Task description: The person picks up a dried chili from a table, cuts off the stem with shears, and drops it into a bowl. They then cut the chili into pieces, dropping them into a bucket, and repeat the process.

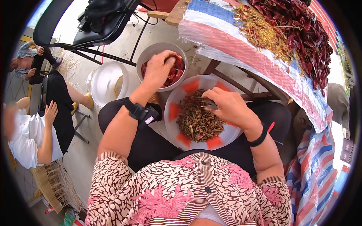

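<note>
My left hand (pixel 160 67) reaches into a white bucket (pixel 146 56) that holds dark red dried chilies (pixel 176 72). Its fingers curl down over the chilies, and what they hold, if anything, is hidden. Over a white basin with red patches (pixel 176 130), my right hand (pixel 222 103) pinches a small dark metal tool (pixel 208 102), perhaps scissors. Below it in the basin lies a heap of chili stems and bits (pixel 201 122). The basin rests at my lap, close to the bucket's lower right side.
A table with a striped cloth (pixel 226 35) bears seeds (pixel 264 30) and a pile of dried chilies (pixel 301 37). Left of the bucket stands a white tub (pixel 107 84), below a black chair (pixel 102 35). Two people (pixel 36 132) sit at the far left.
</note>
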### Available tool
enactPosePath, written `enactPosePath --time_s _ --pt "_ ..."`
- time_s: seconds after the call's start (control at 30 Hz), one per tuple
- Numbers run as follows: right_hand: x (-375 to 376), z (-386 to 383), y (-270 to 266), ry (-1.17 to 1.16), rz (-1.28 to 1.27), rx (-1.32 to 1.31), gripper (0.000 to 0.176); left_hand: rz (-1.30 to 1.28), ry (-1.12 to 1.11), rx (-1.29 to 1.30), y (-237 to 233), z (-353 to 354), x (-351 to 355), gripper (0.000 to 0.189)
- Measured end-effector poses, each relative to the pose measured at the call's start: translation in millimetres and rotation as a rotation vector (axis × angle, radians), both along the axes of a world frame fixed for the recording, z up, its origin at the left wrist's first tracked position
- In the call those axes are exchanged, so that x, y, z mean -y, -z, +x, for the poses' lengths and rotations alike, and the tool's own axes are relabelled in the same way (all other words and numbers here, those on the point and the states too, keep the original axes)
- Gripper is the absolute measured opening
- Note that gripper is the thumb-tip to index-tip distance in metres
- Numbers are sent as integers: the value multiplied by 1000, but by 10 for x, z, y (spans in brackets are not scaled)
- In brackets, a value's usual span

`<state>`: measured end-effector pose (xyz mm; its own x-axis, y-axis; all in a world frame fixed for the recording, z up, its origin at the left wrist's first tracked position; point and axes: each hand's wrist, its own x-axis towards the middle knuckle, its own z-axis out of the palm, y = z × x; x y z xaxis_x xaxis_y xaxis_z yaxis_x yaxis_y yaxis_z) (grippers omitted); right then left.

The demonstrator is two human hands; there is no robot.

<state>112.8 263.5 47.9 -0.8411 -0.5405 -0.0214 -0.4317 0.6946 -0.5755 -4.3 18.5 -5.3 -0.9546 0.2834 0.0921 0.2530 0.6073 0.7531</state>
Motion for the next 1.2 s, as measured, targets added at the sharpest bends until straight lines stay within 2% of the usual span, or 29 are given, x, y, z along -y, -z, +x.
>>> enactPosePath --time_s 0.07,0.17,0.23,0.27,0.3,0.33,0.4,0.47,0.53,0.57,0.67,0.73,0.8,0.83,0.87,0.97,1.07,1.17,1.2 --pt "-25 12 116 -33 78 15 23 -142 -120 -217 69 -69 85 33" --pt "-46 34 183 -29 37 -79 23 -232 -214 -372 51 -119 142 39" --pt "-118 70 358 20 105 -52 24 -18 -59 -337 91 -138 136 33" --pt "-178 87 400 35 138 -20 24 -59 -41 -221 191 -143 132 30" --pt "-207 73 431 28 181 72 23 -91 -18 -146 66 -45 24 27" --pt "-233 73 390 -15 83 119 21 -21 42 -63 31 13 -47 24" --pt "-193 -35 269 -77 -261 548 29 -94 94 -66 -67 93 -175 23" --pt "-108 100 191 84 132 377 25 -129 127 -8 -37 92 -219 20" --pt "-135 149 203 104 139 301 24 -205 137 -47 -139 129 -288 20" --pt "-154 167 198 109 140 269 23 -305 156 19 -199 156 -306 19" --pt "-330 131 -281 301 -1 135 22 -476 220 5 -124 164 -315 25" --pt "-578 70 -389 623 17 -97 21 -543 260 38 -128 167 -327 26" --pt "-899 -2 -694 931 235 -92 21 -560 302 -13 -102 193 -321 26" --pt "-1271 -53 -642 947 200 -249 23 -563 317 -23 -118 200 -319 25" --pt "-1502 -134 -741 1115 350 -259 25 -564 332 -32 -138 212 -318 25" --pt "-2413 -314 -669 1384 465 -404 23 -539 348 -52 -113 225 -325 23" --pt "-2946 -440 -520 1508 506 -497 28 -527 351 -52 -113 227 -341 22" --pt "-3325 -536 -319 1485 403 -261 26 -511 365 -54 -118 233 -342 21" --pt "-3344 -536 -293 1496 360 -337 26 -502 369 -56 -125 234 -340 22"
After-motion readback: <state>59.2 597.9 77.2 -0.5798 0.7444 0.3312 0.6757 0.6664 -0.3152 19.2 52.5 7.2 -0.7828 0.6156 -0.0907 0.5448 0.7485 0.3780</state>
